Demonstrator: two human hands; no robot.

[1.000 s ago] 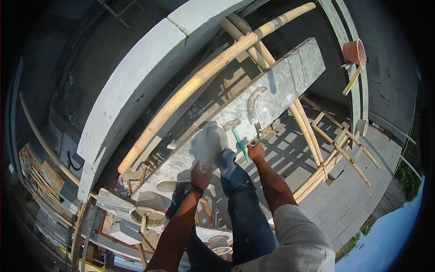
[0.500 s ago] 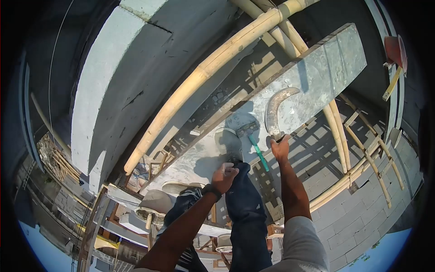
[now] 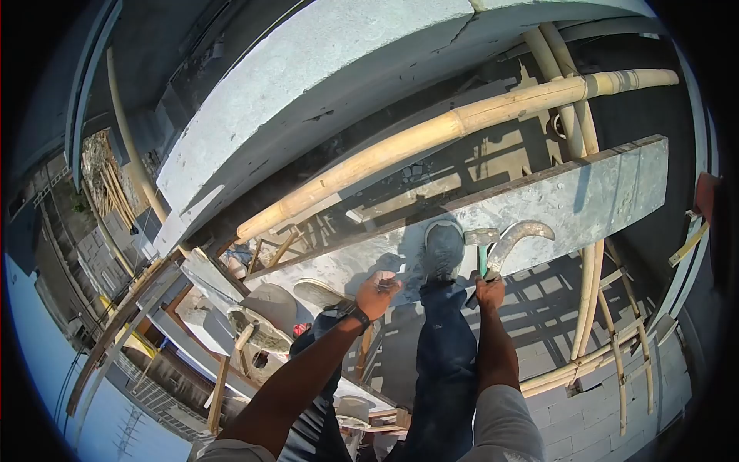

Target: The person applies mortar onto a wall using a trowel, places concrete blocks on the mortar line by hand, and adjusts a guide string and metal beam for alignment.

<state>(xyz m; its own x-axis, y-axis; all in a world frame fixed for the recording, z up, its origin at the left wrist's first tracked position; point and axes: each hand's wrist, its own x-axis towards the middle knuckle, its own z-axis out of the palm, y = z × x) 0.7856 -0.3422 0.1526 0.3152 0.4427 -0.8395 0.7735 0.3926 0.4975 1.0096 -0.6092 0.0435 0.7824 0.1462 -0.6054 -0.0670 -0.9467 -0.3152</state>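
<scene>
My right hand point(image 3: 490, 292) is closed around the handle of a sickle point(image 3: 514, 245) with a broad, worn, hooked blade, held above the plank. A hammer point(image 3: 483, 237) with a green handle is just left of the blade. The lower part of its handle is hidden behind my right hand, and I cannot tell whether the hand touches it. My left hand point(image 3: 377, 294), a dark band at its wrist, is over the plank with curled fingers; what they hold, if anything, is too small to make out. The grey, dusty plank point(image 3: 608, 189) has my shoe point(image 3: 444, 250) on it.
A bamboo pole point(image 3: 385, 158) runs along the plank's far side, beside a pale concrete beam point(image 3: 339, 46). Upright bamboo poles point(image 3: 589, 300) stand at right. Two buckets point(image 3: 265, 327) crusted with mortar are at lower left. Grey block paving point(image 3: 585, 408) shows below.
My view has turned, and the scene appears rotated clockwise. My right hand with the sickle has moved closer to the hammer, now covering part of its handle. My left hand stays curled.
</scene>
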